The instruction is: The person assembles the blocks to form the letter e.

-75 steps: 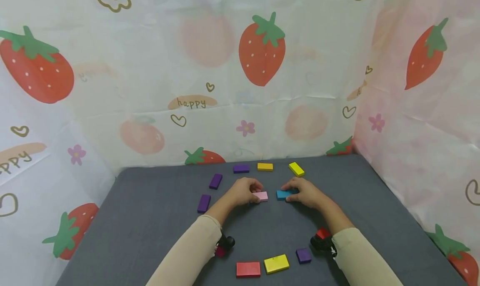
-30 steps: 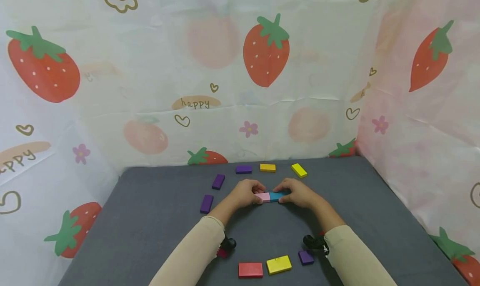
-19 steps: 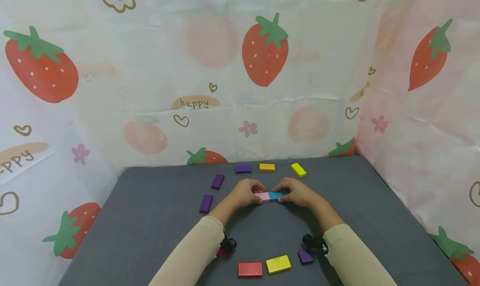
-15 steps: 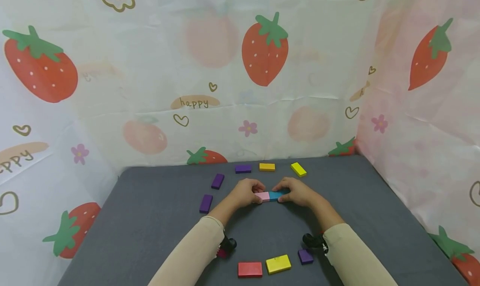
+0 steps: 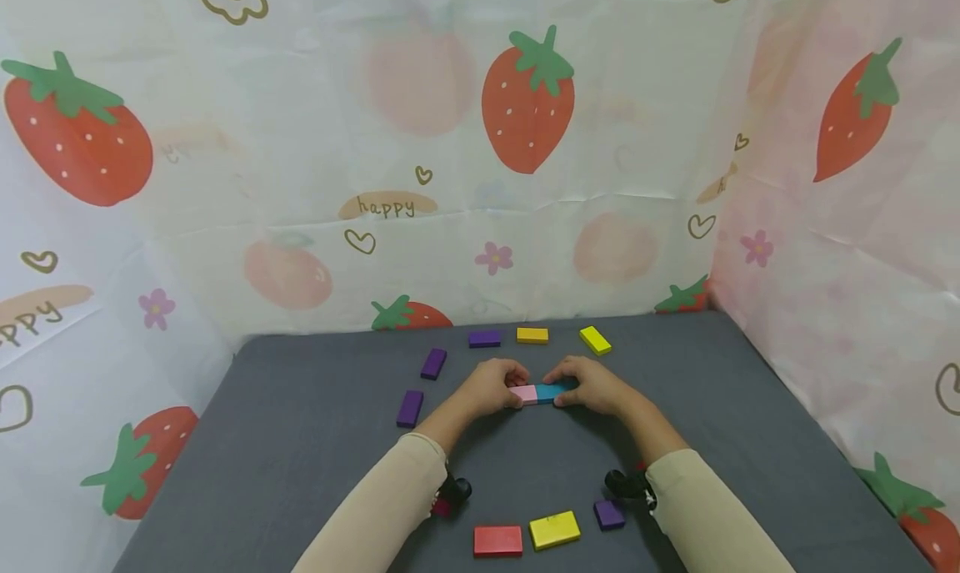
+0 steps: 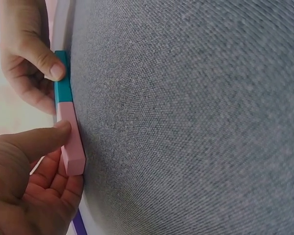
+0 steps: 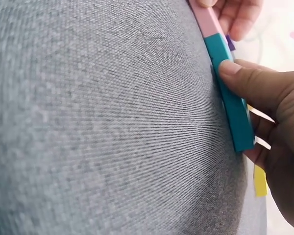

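A pink block (image 5: 527, 395) and a blue block (image 5: 547, 393) lie end to end on the grey cloth, their short ends touching. My left hand (image 5: 491, 385) pinches the pink block between thumb and fingers; the left wrist view shows the thumb on the near side of the pink block (image 6: 74, 147). From the other side my right hand (image 5: 596, 385) pinches the blue block, its thumb against the long face of the blue block (image 7: 230, 107) in the right wrist view. Parts of both blocks are hidden behind the fingers.
Behind the hands lie purple blocks (image 5: 484, 339), an orange block (image 5: 532, 335) and a yellow block (image 5: 596, 340). Nearer are a red block (image 5: 497, 541), a larger yellow block (image 5: 554, 530) and a small purple block (image 5: 609, 515). Red pieces show partly beside both wrists. A printed curtain (image 5: 420, 256) stands behind.
Earlier the pink and blue blocks were apart; the right hand brought the blue block leftward until they met. Over the last second both hands have stayed nearly still.
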Available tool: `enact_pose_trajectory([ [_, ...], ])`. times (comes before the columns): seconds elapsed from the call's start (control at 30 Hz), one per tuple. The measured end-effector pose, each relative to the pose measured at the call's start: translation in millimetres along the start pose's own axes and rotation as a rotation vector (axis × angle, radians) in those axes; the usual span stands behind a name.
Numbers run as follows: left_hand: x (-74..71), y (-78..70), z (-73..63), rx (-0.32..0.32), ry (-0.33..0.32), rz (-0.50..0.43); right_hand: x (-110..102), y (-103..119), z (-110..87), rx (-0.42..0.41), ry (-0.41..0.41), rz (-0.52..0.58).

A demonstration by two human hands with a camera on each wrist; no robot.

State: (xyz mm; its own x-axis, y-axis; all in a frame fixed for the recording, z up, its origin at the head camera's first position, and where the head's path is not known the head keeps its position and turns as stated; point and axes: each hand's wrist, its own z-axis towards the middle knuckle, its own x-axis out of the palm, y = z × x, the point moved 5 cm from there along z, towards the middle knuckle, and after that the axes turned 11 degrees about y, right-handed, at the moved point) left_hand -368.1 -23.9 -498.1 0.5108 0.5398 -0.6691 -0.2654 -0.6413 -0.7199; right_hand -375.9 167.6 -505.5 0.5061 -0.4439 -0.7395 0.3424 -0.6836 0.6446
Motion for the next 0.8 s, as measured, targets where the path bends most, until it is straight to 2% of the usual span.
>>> enact_pose_trajectory([
  [0.2, 1.5, -4.0, 1.0, 0.0, 0.007, 0.007, -4.2, -0.5, -2.2, -0.002, -0.008, -0.017],
  [0.37, 4.6, -6.6, 5.8, 0.007, 0.015, 0.021, -14.2, -3.6, -6.7, -0.003, -0.031, 0.014],
  [0.67, 11.4, -11.1, 14.9, -0.007, 0.032, 0.067, -41.5, -8.5, -15.5, 0.064, -0.137, -0.021],
  [0.8, 13.6, -14.9, 17.3, -0.005, 0.039, 0.073, -53.6, -13.6, -17.1, 0.072, -0.209, -0.032],
])
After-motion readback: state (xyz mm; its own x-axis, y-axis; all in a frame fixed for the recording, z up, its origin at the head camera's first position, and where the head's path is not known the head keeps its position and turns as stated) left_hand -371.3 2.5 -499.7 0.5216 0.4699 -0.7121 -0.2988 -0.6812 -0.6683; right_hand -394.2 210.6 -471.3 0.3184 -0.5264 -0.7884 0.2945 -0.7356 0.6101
